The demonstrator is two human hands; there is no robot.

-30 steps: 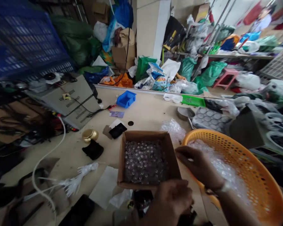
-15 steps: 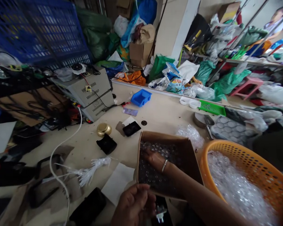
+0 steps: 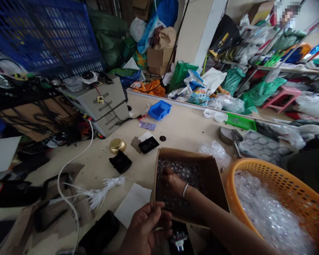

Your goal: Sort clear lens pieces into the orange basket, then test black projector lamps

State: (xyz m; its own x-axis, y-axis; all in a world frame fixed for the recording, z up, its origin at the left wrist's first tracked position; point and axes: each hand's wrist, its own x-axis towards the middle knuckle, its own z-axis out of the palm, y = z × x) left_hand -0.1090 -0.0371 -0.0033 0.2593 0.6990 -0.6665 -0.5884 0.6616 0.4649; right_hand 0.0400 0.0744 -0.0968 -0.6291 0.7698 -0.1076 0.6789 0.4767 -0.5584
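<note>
Work seems under way, its finished part not clear to me: many small clear pieces (image 3: 186, 170) are left in the cardboard box (image 3: 215, 182). The right hand (image 3: 174, 182) is curled among them, the left hand (image 3: 148, 226) is narrowly pinched near the box's front edge; what either holds, I cannot tell

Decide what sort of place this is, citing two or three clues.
Probably a small assembly workshop: the right hand is in a cardboard box of small clear parts, an orange basket holds clear plastic pieces, and vented grey cases stand stacked.
</note>
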